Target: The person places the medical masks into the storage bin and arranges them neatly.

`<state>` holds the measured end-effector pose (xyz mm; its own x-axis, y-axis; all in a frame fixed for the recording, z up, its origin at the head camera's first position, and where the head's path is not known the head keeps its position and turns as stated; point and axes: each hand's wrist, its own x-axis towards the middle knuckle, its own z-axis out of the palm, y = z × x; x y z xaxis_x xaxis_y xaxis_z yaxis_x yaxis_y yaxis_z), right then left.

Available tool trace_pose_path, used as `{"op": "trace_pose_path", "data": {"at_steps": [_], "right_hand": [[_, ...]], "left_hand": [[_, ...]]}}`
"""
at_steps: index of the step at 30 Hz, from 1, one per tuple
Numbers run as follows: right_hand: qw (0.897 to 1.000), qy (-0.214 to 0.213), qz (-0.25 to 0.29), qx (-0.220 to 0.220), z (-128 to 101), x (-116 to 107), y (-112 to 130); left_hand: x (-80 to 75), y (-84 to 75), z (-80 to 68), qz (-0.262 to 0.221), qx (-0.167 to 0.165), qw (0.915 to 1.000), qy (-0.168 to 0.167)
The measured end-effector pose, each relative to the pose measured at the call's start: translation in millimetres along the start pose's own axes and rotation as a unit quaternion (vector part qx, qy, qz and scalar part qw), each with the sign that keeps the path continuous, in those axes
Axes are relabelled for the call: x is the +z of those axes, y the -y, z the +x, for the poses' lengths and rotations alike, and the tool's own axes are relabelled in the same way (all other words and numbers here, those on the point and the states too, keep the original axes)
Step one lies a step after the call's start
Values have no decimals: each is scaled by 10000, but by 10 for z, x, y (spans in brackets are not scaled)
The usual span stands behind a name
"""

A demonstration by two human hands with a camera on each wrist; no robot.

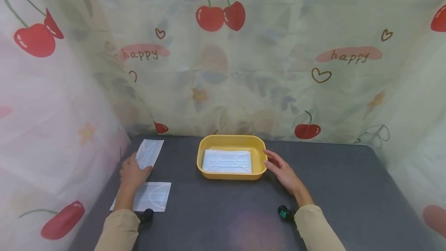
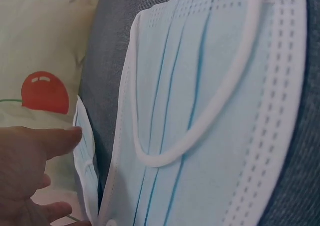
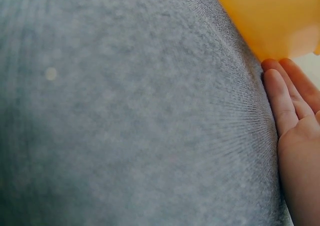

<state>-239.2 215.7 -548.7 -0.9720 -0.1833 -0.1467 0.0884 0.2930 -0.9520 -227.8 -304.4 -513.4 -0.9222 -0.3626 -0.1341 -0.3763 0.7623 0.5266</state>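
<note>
With the left hand (image 1: 132, 172) resting flat and relaxed on the far mask (image 1: 150, 153) at the worktop's (image 1: 331, 189) left edge, a clean pinch at its near edge seemed best, while the right hand (image 1: 283, 170), fingers straight, steadied the yellow tray (image 1: 205, 146).

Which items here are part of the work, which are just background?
In play:
- left hand, resting on far mask
- near mask
- yellow tray holding one mask
- right hand, open, at the tray's right side

Background:
- cherry-print curtain
- grey table
</note>
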Motion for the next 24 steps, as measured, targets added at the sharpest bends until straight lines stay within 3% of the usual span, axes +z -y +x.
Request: {"op": "trace_pose_path", "data": {"at_steps": [10, 24], "right_hand": [[10000, 3, -54, 37, 23, -9, -22], [10000, -49, -63, 16, 32, -5, -41]], "left_hand": [[-122, 40, -60, -112, -172, 9998, -27], [-126, 48, -75, -248, -259, 9991, -217]]}}
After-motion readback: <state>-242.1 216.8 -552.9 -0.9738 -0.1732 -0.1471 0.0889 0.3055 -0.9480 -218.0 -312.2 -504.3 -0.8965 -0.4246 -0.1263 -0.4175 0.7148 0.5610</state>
